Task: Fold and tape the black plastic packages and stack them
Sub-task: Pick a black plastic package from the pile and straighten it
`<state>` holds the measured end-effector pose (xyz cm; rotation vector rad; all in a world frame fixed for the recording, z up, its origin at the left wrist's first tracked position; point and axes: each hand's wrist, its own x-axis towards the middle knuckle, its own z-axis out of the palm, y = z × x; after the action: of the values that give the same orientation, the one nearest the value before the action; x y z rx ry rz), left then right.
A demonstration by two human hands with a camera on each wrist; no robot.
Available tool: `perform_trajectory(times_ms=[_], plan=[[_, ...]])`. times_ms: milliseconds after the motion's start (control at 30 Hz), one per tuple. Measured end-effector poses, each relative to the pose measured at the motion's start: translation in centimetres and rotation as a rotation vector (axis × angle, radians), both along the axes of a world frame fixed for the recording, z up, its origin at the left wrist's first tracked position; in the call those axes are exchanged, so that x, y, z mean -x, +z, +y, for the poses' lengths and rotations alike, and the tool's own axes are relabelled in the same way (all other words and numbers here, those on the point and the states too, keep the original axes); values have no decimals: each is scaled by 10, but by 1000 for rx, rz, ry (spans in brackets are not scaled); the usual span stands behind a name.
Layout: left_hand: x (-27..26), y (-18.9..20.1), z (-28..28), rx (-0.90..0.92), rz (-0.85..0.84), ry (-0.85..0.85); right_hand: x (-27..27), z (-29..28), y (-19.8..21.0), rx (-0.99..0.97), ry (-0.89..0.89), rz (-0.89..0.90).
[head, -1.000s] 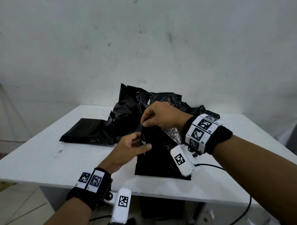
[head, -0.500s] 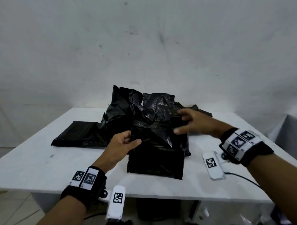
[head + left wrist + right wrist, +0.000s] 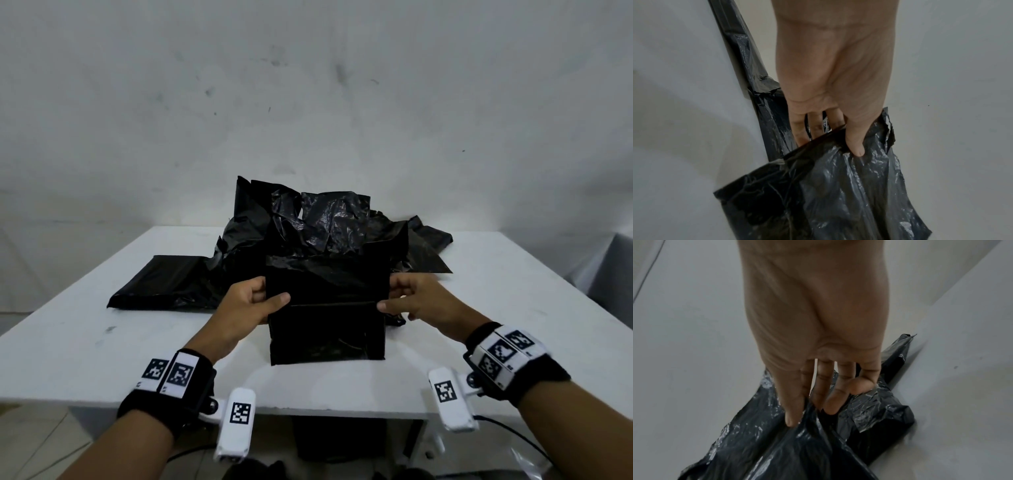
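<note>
A folded black plastic package (image 3: 327,318) stands near the front edge of the white table (image 3: 85,342). My left hand (image 3: 255,301) pinches its left edge, thumb in front and fingers behind. My right hand (image 3: 400,301) pinches the right edge the same way. In the left wrist view the thumb lies over the black plastic (image 3: 838,186) with the fingers (image 3: 816,123) tucked behind the fold. The right wrist view has the thumb and fingers (image 3: 828,395) gripping crinkled plastic (image 3: 797,451). No tape is visible.
Behind the held package a heap of crumpled black plastic bags (image 3: 329,226) rises at the table's middle. A flat black package (image 3: 161,284) lies to the left of it. More black plastic (image 3: 424,253) spreads to the right. A grey wall stands behind.
My right hand has come down from the top of the package to its right edge. My left hand now pinches the left edge. The package stands squarer and more upright between both hands.
</note>
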<state>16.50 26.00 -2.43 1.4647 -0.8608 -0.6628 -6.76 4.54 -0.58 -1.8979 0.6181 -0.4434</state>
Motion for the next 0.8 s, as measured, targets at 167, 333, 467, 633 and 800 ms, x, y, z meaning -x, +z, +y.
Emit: perform_trajectory(times_ms=[167, 333, 467, 633, 800], plan=[[-6, 3, 2, -38, -43, -19, -3, -2, 1, 48, -36, -13], [-12, 8, 7, -62, -134, 27, 0, -4, 1, 33, -56, 5], [-10, 10, 6, -70, -201, 76, 0, -3, 1, 65, -63, 8], [-8, 12, 5, -90, -159, 72, 1, -2, 4, -30, -77, -28], [1, 16, 5, -140, -106, 68, 2, 7, 5, -151, -90, -53]])
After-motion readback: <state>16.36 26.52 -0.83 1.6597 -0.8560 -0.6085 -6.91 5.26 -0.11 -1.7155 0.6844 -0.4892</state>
